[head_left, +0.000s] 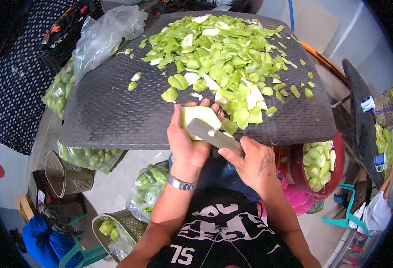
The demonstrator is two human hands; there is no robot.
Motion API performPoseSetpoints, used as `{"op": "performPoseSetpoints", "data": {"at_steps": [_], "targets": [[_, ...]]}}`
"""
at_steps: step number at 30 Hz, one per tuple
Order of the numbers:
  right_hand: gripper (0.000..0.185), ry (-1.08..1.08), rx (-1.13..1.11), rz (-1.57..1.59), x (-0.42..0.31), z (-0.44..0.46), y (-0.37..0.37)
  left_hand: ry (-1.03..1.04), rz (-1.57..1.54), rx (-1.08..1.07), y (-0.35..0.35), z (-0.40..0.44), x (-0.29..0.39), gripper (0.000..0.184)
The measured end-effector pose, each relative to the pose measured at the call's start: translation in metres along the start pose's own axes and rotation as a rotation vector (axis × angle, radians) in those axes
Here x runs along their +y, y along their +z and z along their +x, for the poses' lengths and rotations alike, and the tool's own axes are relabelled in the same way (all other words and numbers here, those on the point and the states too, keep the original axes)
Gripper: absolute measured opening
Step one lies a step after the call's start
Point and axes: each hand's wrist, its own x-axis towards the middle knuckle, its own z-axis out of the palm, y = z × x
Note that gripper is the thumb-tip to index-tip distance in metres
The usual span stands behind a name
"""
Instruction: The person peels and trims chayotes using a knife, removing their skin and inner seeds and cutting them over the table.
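Observation:
My left hand (pixel 188 142) is wrapped round a peeled, pale chayote (pixel 204 114) just above the near edge of the dark woven-patterned table (pixel 111 116). In my right hand (pixel 251 161) is a knife (pixel 216 136) with a broad flat blade. The blade lies across the chayote's lower right side, and a small white bit sticks to it. The knife's handle is hidden inside my fingers. Beyond my hands spreads a large heap of green chayote peelings (pixel 223 58), with some white slices among them.
Clear bags of whole chayotes (pixel 148 190) stand on the floor at left, near a wicker-style basket (pixel 67 174) and another basket (pixel 129 219). At right, a red tub (pixel 337 172) holds peeled chayotes (pixel 317 165). A second table (pixel 362 125) and a person in white (pixel 380 212) are farther right.

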Motion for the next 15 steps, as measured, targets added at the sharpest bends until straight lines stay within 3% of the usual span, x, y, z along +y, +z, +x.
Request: {"op": "performPoseSetpoints", "data": {"at_steps": [3,4,9,15], "targets": [[0.059,0.009,0.014,0.196,0.005,-0.004,-0.004,-0.132,-0.02,-0.014,-0.01,0.012,0.015,0.033],[0.059,0.035,0.017,0.274,0.006,-0.004,-0.005,-0.07,0.032,0.044,-0.008,0.011,0.017,0.028],[0.059,0.098,-0.047,0.475,0.013,0.005,-0.008,-0.144,0.04,-0.008,-0.003,0.003,0.022,0.031],[0.063,0.094,-0.076,0.376,-0.007,0.031,-0.011,-0.146,0.153,-0.136,-0.003,-0.008,0.014,0.049]]}}
